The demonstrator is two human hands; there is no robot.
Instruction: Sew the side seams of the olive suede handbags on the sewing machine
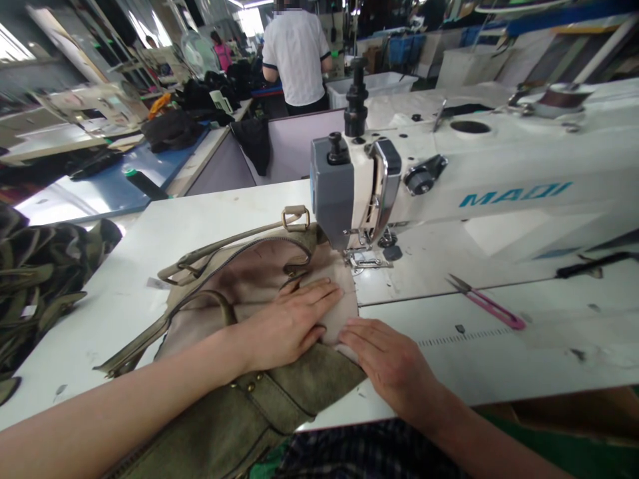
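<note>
An olive-green handbag (319, 379) lies unzipped on the sewing table, its pale pink lining (329, 266) pulled out toward the machine. My left hand (294, 316) rests flat on that lining, fingers stretched toward the presser foot (367, 263). At the lining's right edge, the fingers of my right hand (382, 356) are closed on the cloth; its thumb is hidden. The lining's far corner lies just left of the presser foot. One bag handle (224, 246) with a metal ring stretches behind the opening, and another strap (144, 339) lies to the left.
The white sewing machine (479, 173) fills the right side. Pink-handled thread snips (492, 303) lie on the table (399, 319) right of my hands. Dark olive bags (40, 279) are heaped at the left. A person in a white shirt (297, 56) stands beyond the partition.
</note>
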